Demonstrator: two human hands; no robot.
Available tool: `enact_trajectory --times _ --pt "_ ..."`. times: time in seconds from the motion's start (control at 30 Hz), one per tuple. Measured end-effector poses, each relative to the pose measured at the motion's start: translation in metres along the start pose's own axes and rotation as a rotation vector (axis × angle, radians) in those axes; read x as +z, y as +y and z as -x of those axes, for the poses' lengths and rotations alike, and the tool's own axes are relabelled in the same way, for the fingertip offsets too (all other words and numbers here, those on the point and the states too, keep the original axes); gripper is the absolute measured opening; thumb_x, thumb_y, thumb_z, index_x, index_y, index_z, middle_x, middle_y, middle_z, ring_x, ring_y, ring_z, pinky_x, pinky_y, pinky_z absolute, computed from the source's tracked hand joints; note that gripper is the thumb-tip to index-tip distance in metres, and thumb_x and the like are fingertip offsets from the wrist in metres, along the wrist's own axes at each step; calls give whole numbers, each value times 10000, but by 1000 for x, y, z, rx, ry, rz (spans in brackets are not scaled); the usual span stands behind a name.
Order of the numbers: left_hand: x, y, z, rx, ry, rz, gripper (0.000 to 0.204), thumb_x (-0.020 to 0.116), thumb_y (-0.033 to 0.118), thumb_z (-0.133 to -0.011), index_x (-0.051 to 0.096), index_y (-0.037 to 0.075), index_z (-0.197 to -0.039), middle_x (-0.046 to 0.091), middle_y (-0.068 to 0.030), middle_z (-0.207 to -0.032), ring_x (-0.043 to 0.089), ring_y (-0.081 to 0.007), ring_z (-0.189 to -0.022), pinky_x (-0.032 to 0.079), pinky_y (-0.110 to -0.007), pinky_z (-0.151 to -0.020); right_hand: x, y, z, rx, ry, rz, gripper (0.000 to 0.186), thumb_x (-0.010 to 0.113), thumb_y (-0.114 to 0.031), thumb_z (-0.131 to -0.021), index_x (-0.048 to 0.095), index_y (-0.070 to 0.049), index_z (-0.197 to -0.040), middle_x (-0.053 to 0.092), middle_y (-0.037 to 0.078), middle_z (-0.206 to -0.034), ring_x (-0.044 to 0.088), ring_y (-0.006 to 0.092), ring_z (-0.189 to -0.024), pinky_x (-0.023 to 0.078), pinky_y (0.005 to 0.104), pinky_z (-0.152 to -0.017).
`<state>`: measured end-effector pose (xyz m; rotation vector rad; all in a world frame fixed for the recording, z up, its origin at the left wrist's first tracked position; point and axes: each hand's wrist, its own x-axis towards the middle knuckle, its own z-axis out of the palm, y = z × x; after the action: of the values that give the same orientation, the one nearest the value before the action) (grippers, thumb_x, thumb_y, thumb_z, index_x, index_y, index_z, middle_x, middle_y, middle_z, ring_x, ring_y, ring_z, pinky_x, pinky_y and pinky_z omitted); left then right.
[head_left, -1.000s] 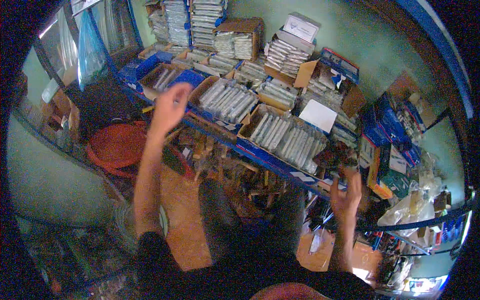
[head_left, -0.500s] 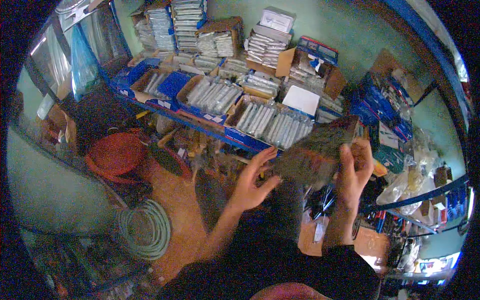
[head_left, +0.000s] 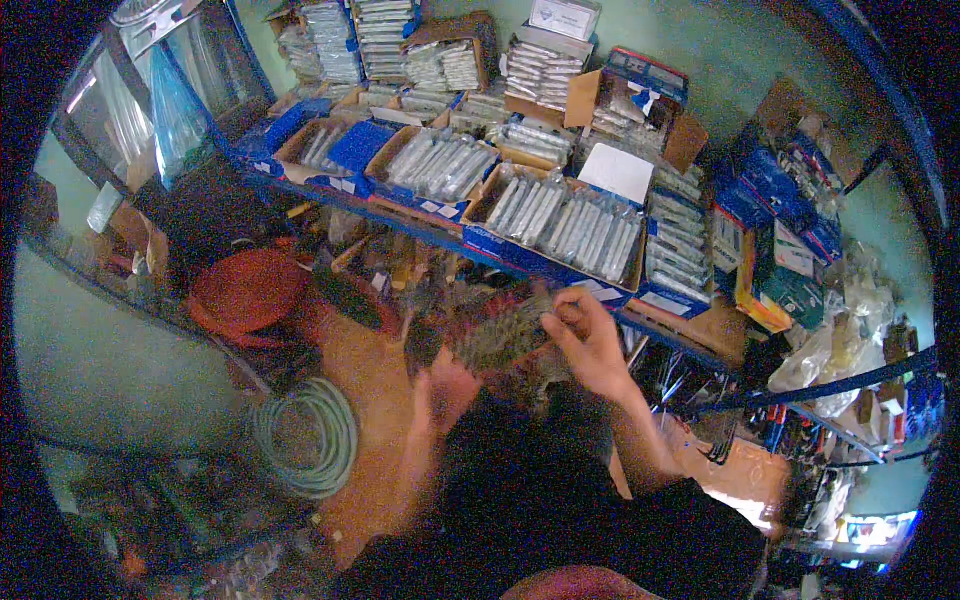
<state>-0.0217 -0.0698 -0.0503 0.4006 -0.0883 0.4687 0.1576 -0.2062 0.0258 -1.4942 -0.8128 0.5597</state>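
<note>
My right hand is closed on the near end of a dark, grey-and-reddish object, blurred and too unclear to name. My left hand is smeared by motion just below and left of it; whether it grips the object cannot be made out. Above both hands, open cardboard boxes packed with slim, plastic-wrapped pieces line a blue-edged shelf.
A red tub and a coil of pale hose are at left. Stacked packs stand at the back wall. Boxes, plastic bags and a dark curved rail are on the right.
Since half a second ago the dark object has moved down and left in my right hand, uncovering boxes at the shelf's right. My left hand has shifted left and lower.
</note>
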Motion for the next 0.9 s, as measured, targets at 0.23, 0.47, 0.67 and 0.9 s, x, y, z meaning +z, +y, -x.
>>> enact_trajectory --times 0.23,0.47,0.67,0.9 --pt "-5 17 -6 26 641 -514 477 658 313 -947 561 47 -1331 661 -158 -1232 667 -301 -1081 564 -477 -919 34 27 -11 5 -189 -69 383 692 -109 -959 523 -57 -1298 630 44 -1119 580 119 -1054 498 308 -909" --pt "-33 81 -8 198 715 -516 475 658 322 -973 565 17 -1324 693 -97 -1160 682 -254 -1013 554 -391 -899 68 79 -22 276 -564 -27 563 749 -213 -919 530 11 -1386 635 74 -1281 601 182 -1146 471 345 -1014" --pt "-61 128 -3 275 792 -541 447 686 301 -957 551 74 -1317 644 -52 -1210 627 -223 -1072 528 -390 -904 87 44 -69 215 -587 127 519 795 -217 -869 621 20 -1297 674 77 -1234 609 176 -1134 490 345 -991" --pt "-60 176 -36 367 856 -419 440 649 340 -982 543 99 -1334 657 -74 -1197 651 -237 -1030 560 -415 -829 109 22 -153 56 -751 392 574 864 -282 -802 638 2 -1247 686 97 -1191 643 183 -1088 512 347 -962"
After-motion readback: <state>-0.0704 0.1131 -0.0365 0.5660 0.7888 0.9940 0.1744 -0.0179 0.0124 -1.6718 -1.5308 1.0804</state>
